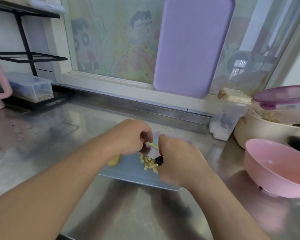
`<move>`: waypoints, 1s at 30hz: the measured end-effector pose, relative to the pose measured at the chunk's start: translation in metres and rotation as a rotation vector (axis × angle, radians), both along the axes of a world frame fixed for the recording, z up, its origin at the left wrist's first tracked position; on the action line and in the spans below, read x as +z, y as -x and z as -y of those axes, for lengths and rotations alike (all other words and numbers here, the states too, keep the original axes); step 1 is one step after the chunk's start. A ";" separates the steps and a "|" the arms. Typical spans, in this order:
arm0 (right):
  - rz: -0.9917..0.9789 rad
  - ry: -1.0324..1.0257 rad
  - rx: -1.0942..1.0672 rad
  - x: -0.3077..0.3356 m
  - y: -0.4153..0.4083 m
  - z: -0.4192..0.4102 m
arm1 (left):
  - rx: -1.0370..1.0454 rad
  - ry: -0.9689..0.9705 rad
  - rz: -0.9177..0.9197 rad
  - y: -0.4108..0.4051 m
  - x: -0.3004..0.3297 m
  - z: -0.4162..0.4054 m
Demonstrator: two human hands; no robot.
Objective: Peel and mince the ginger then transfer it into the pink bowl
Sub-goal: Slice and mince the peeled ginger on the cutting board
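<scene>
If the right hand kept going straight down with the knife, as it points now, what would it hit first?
Most likely the chopped ginger under the knife held by the right hand, then the blue cutting board beneath. Motion blur leaves the blade's exact height unclear.

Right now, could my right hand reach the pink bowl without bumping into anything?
Probably yes. The right hand grips the knife over the chopped ginger on the cutting board, and the pink bowl sits to its right on the steel counter with bare counter between them.
</scene>
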State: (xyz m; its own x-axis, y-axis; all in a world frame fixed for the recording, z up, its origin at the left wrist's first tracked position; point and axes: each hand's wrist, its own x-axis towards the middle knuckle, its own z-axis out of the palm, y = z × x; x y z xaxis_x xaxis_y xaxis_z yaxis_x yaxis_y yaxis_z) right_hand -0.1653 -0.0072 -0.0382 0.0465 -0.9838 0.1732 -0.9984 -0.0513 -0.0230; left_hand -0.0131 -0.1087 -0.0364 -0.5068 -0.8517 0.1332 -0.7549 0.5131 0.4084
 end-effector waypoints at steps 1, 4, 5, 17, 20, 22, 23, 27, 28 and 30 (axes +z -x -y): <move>-0.002 -0.006 0.000 0.000 0.001 0.000 | -0.014 -0.049 -0.051 0.001 -0.001 0.004; 0.027 -0.014 0.001 0.001 0.003 0.000 | -0.027 -0.086 -0.214 -0.004 0.001 0.014; 0.039 -0.009 0.002 0.002 0.004 0.000 | -0.012 -0.045 -0.238 -0.007 0.004 0.017; 0.026 0.007 0.014 0.006 0.005 -0.003 | -0.030 -0.047 0.131 -0.010 0.024 0.024; 0.027 -0.022 0.022 0.007 0.005 -0.003 | -0.026 -0.085 0.207 0.000 0.018 0.026; 0.010 -0.017 0.021 0.007 0.005 -0.004 | -0.036 -0.102 0.272 0.005 0.016 0.028; 0.005 -0.021 0.023 0.007 0.005 -0.004 | -0.043 -0.108 0.291 0.007 0.015 0.029; 0.016 -0.043 0.058 0.008 0.006 -0.004 | -0.028 -0.086 0.226 0.014 0.009 0.034; 0.023 -0.038 0.059 0.008 0.007 -0.004 | -0.010 -0.055 0.160 0.015 0.008 0.034; 0.032 -0.025 0.052 0.007 0.008 -0.003 | 0.041 0.020 -0.022 0.016 0.009 0.034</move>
State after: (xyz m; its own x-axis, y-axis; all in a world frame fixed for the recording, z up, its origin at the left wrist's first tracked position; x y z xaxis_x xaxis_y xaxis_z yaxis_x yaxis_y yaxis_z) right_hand -0.1730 -0.0038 -0.0310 0.0924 -0.9842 0.1513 -0.9931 -0.1021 -0.0573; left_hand -0.0293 -0.1428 -0.0273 -0.4687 -0.8686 0.1608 -0.7662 0.4903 0.4153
